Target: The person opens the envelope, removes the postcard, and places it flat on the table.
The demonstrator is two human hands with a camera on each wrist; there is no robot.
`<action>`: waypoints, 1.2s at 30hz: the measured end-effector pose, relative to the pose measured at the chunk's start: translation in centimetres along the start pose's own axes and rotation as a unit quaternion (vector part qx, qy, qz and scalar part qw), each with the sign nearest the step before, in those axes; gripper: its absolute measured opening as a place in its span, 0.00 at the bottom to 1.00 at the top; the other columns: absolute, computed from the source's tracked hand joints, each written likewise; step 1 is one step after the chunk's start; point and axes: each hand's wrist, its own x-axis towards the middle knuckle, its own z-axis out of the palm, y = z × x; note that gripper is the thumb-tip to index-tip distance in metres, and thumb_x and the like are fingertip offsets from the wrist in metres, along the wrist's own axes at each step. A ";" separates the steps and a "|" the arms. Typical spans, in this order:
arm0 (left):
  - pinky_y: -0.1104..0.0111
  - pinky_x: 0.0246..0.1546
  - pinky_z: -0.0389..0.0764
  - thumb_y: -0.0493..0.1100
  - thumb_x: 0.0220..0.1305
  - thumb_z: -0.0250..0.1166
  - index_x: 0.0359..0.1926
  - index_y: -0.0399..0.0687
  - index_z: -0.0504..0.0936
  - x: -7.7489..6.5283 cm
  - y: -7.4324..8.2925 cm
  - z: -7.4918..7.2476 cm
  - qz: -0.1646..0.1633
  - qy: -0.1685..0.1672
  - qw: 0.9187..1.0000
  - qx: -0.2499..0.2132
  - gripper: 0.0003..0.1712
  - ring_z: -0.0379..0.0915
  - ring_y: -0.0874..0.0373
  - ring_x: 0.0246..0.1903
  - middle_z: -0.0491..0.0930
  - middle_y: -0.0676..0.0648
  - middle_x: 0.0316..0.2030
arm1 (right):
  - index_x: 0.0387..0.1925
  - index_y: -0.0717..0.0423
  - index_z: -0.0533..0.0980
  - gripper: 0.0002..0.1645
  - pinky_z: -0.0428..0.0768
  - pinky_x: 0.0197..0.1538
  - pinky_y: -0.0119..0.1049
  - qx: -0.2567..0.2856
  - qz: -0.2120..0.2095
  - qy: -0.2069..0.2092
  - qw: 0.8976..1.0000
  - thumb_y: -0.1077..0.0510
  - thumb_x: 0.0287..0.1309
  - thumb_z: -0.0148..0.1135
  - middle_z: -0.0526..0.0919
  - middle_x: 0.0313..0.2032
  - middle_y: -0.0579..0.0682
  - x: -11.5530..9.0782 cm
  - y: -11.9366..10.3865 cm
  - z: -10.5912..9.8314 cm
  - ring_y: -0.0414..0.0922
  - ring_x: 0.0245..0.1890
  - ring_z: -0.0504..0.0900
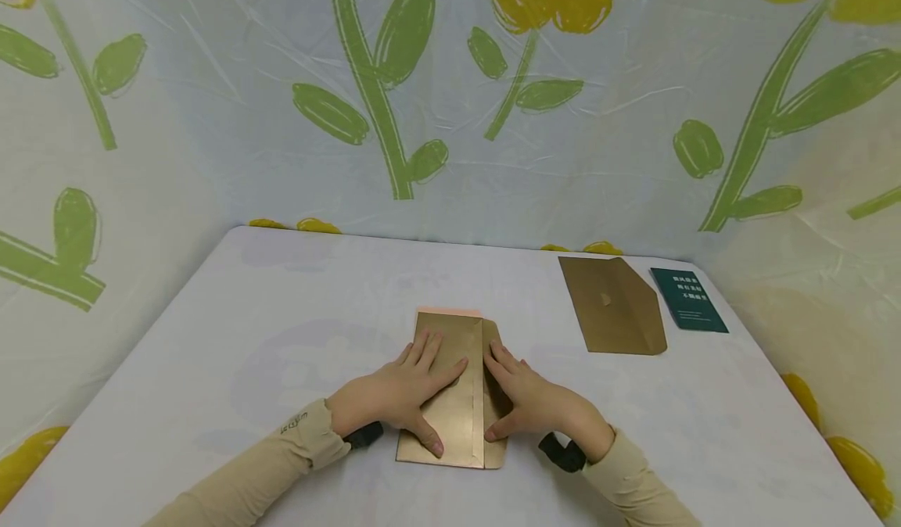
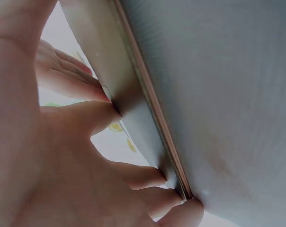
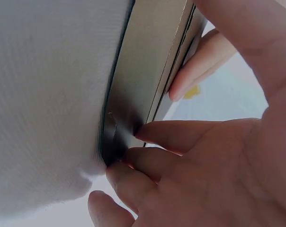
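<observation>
two arms of mine (image 1: 218,492) reach forward to one gold-brown, rectangular paper envelope (image 1: 459,429) on the white table (image 1: 281,292). my left hand (image 1: 407,390) lies spread upon it; my right hand (image 1: 538,400) touches its right flap (image 1: 496,455). fingers are rather straight, gripping nothing. dark sleeve letters (image 1: 294,422) and white characters on the dark green booklet (image 1: 688,316) are too small to read.

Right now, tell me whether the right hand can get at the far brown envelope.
Probably yes: the right hand rests on the near envelope, with bare tabletop between that hand and the far envelope.
</observation>
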 end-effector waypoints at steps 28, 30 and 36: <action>0.38 0.55 0.71 0.77 0.63 0.50 0.78 0.59 0.56 3.1 5.1 -0.9 -0.139 0.025 0.985 0.095 0.50 0.46 0.23 0.69 0.52 0.25 0.71 | 0.76 0.70 0.43 0.68 0.44 0.74 0.56 0.016 0.000 -0.012 1.000 0.46 0.50 0.77 0.35 0.76 0.66 -0.3 0.0 -0.1 0.59 0.77 0.37; 0.37 0.54 0.71 0.75 0.65 0.49 0.77 0.59 0.57 3.0 5.5 -0.8 -0.145 0.030 0.983 0.109 0.47 0.47 0.23 0.68 0.53 0.25 0.70 | 0.76 0.70 0.43 0.68 0.45 0.74 0.56 0.014 -0.002 -0.010 1.000 0.46 0.50 0.77 0.35 0.76 0.66 -0.3 0.1 -0.1 0.59 0.77 0.37; 0.35 0.52 0.72 0.68 0.72 0.49 0.77 0.57 0.58 3.0 6.0 -0.4 -0.144 0.048 0.980 0.131 0.39 0.49 0.22 0.68 0.54 0.25 0.69 | 0.76 0.70 0.43 0.68 0.45 0.74 0.56 0.009 -0.001 -0.010 1.000 0.46 0.50 0.77 0.36 0.76 0.67 -0.2 0.1 -0.1 0.60 0.76 0.37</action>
